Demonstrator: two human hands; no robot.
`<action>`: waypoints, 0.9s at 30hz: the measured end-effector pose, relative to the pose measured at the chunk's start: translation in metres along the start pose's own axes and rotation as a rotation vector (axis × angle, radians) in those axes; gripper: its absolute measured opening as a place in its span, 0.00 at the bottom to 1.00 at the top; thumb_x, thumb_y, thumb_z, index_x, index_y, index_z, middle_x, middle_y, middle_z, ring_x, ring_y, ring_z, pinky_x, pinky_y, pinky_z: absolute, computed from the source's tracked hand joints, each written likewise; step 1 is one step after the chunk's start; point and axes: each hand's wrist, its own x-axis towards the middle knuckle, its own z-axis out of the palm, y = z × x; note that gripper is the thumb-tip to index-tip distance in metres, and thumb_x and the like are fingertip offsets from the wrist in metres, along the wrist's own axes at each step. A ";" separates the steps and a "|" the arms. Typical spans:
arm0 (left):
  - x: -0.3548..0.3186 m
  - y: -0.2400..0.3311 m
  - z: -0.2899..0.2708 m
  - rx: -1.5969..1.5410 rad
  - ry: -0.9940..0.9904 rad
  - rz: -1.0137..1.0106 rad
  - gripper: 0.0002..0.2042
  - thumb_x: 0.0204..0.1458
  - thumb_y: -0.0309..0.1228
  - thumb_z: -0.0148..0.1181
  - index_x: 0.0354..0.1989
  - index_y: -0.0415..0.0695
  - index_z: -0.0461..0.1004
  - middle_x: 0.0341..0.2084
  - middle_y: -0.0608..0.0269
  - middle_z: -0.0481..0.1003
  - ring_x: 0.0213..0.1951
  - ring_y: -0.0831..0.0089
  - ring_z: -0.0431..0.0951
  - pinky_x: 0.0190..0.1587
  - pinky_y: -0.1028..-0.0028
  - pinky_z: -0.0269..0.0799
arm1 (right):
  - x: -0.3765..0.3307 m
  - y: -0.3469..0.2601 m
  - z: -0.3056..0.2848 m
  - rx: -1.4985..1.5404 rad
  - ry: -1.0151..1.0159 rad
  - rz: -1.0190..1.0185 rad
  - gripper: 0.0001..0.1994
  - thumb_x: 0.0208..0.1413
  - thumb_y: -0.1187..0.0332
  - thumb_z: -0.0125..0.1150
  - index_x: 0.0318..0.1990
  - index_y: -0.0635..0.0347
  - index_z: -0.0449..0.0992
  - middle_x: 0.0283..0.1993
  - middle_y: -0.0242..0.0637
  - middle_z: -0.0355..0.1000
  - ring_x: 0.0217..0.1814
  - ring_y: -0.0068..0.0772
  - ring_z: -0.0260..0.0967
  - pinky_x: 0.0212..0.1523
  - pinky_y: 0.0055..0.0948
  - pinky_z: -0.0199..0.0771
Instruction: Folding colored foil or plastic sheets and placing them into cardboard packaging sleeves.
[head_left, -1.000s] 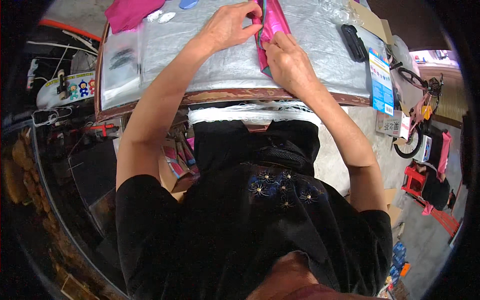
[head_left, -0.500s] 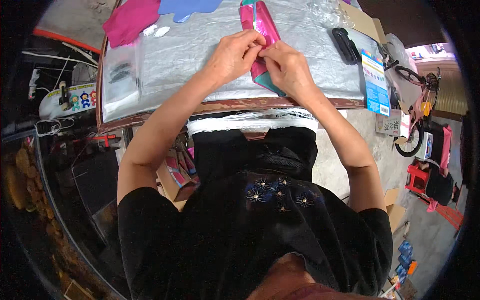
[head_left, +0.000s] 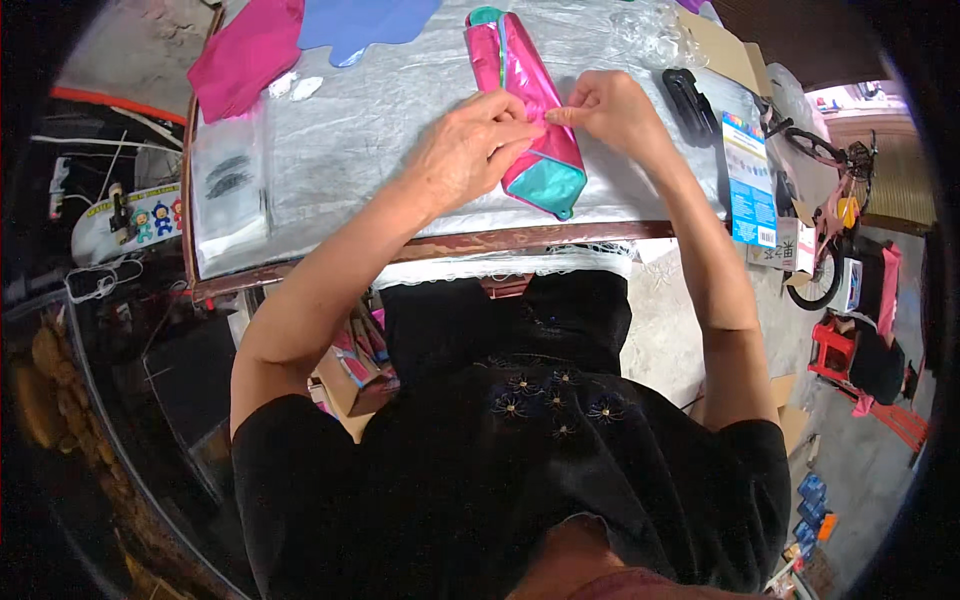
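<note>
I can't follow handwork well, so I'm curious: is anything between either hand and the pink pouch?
Nothing visible is: the fingers of the left hand and right hand are right at the pink pouch. The black case lies to the right, out of the way.

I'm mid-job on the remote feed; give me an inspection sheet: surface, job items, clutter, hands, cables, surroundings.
Surface: table with wrinkled silvery cover, worn brown edge.
Job items: shiny pink pouch with teal ends, lying between the hands.
Clutter: black case, crumpled clear plastic right; magenta piece, blue piece, clear bag left.
Hands: left hand and right hand bare, fingertips close together at the pouch; exact grip unclear.
Cables: looped pale cord left of the table; type unclear.
Surroundings: pink bicycle, red stool right.
</note>
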 end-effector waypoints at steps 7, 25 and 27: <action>0.000 -0.003 -0.001 -0.029 -0.019 -0.028 0.09 0.53 0.26 0.65 0.42 0.47 0.84 0.37 0.62 0.75 0.39 0.65 0.77 0.41 0.68 0.77 | 0.071 -0.004 -0.022 -0.063 -0.229 0.212 0.24 0.41 0.51 0.81 0.23 0.65 0.75 0.18 0.34 0.70 0.21 0.27 0.66 0.23 0.31 0.65; 0.001 -0.004 0.002 -0.030 -0.006 -0.063 0.07 0.54 0.29 0.65 0.40 0.48 0.85 0.38 0.63 0.76 0.38 0.67 0.79 0.42 0.68 0.78 | 0.136 0.005 -0.009 -0.050 -0.052 0.261 0.30 0.36 0.40 0.79 0.15 0.63 0.76 0.15 0.38 0.72 0.18 0.34 0.69 0.24 0.35 0.70; 0.003 -0.003 0.002 -0.031 -0.008 -0.069 0.07 0.54 0.30 0.66 0.40 0.47 0.85 0.39 0.63 0.76 0.38 0.66 0.79 0.42 0.68 0.78 | 0.129 0.014 -0.006 -0.141 0.035 0.001 0.29 0.35 0.43 0.81 0.15 0.63 0.75 0.14 0.41 0.69 0.18 0.35 0.67 0.24 0.37 0.69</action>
